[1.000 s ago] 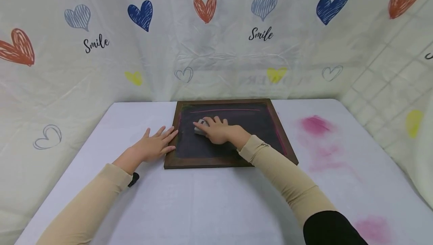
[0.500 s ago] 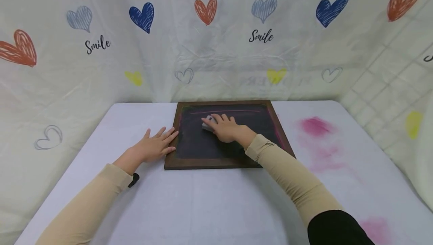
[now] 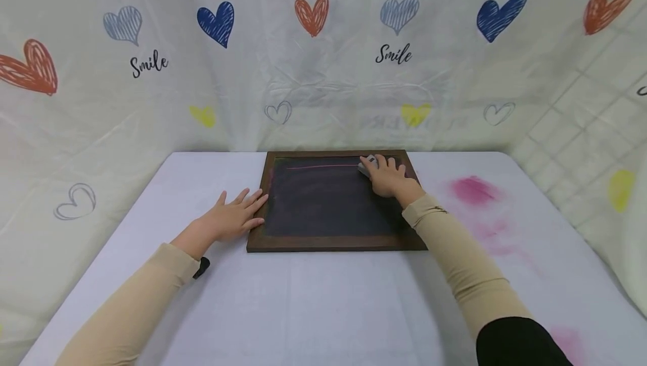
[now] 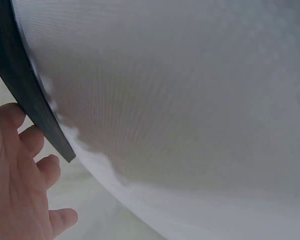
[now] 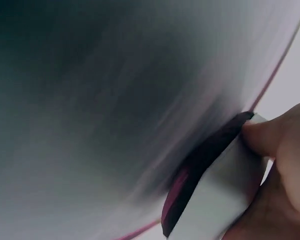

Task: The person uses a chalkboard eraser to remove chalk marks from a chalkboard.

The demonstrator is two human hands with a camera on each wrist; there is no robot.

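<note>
A blackboard (image 3: 323, 209) in a brown wooden frame lies on the white table. My left hand (image 3: 229, 218) rests with spread fingers against the frame's left side; in the left wrist view its fingertips touch the dark frame edge (image 4: 32, 90). My right hand (image 3: 386, 178) grips a chalkboard eraser (image 3: 368, 166) near the board's upper right. In the right wrist view, the thumb pinches the eraser's pale body (image 5: 217, 195), and its dark felt (image 5: 195, 170), smudged pink, lies on the board. A pink chalk line (image 3: 323, 166) runs along the top, meeting the eraser.
Pink chalk smudges (image 3: 474, 190) mark the white tablecloth (image 3: 313, 304) right of the board. A pale curtain (image 3: 338, 74) printed with hearts and "Smile" hangs close behind the table.
My right hand has swept the eraser from the board's left-middle to its upper right, over the right end of the pink line. The left hand stays at the frame.
</note>
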